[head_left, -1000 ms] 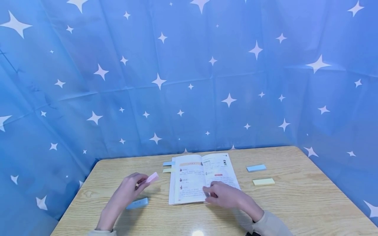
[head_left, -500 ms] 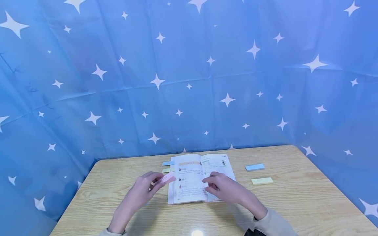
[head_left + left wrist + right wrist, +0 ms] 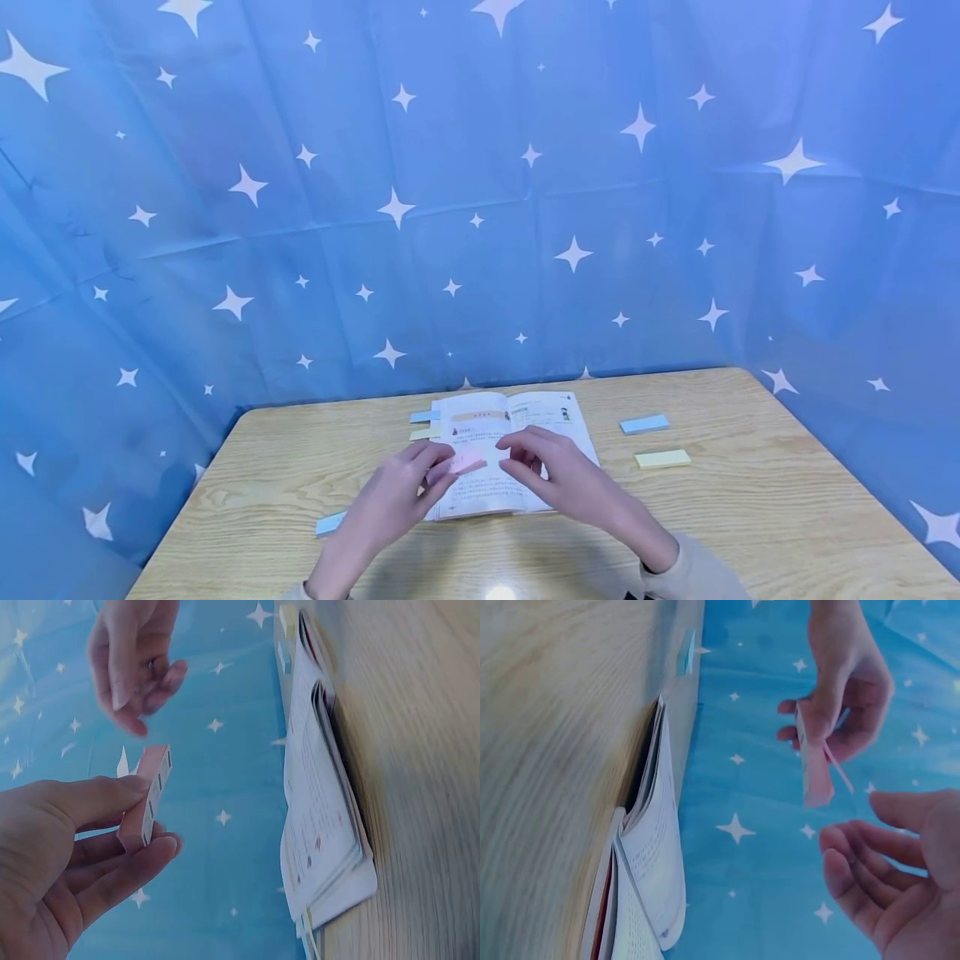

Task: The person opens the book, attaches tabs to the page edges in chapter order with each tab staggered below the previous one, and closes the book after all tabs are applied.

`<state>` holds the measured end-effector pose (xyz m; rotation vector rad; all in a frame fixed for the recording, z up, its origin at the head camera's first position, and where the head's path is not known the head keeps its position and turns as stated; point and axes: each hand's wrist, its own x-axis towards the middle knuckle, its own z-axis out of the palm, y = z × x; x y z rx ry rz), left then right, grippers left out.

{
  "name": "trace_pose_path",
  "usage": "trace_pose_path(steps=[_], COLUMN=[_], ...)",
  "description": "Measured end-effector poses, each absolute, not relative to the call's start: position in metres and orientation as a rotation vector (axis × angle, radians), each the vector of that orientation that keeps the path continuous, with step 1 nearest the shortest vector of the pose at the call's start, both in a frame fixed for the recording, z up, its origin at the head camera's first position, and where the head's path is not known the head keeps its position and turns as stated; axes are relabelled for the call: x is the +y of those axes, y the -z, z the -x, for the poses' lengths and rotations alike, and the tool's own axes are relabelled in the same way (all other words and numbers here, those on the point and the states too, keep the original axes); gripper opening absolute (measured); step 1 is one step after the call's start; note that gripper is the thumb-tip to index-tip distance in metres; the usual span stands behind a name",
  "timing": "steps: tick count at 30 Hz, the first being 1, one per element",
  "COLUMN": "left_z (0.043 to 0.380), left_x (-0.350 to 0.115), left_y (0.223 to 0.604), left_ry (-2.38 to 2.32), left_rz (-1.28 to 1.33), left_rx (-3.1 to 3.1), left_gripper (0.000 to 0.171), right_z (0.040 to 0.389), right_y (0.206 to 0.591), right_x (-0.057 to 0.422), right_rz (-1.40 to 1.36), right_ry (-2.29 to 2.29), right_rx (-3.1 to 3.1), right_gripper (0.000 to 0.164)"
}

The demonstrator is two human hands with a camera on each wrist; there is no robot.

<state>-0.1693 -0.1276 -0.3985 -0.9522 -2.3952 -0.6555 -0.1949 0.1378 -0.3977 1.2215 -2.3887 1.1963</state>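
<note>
Between thumb and fingers my left hand (image 3: 401,492) pinches a pink sticky-note pad (image 3: 146,796), held above the left page of an open book (image 3: 480,492). One pink sheet (image 3: 838,766) lifts away from the pad at an angle in the right wrist view. My right hand (image 3: 562,479) hovers over the book's right page, thumb and fingers apart with a gap between them. Its fingertips (image 3: 838,844) are close to the pad but do not touch it. A blue tab (image 3: 424,417) and a yellow tab (image 3: 424,433) stick out from the book's left edge.
On the wooden table (image 3: 750,517), a blue pad (image 3: 644,424) and a yellow pad (image 3: 663,459) lie right of the book. Another blue pad (image 3: 330,523) lies at the left, partly behind my left forearm. A star-patterned blue curtain (image 3: 480,208) hangs behind the table.
My left hand has carried the pink pad rightward from beside the book to above its left page. My right hand has risen off the book's lower middle, and its fingers have spread.
</note>
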Motion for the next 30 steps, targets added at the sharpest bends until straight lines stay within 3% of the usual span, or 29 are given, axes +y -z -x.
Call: trace_pose_path(steps=[14,30], left_z=[0.165,0.161], left_x=[-0.107,-0.101], left_y=[0.400,0.400], left_ry=[0.423,0.393], left_rz=[1.020,0.956], left_rx=[-2.310,-2.379], left_gripper=[0.020,0.023], right_z=[0.189,0.186], right_y=[0.403,0.404], right_x=[0.124,0.121], right_rz=[-1.227,-1.282], right_ry=[-1.241,-1.181], right_rx=[-2.221,-2.091], right_gripper=[0.007,0.019])
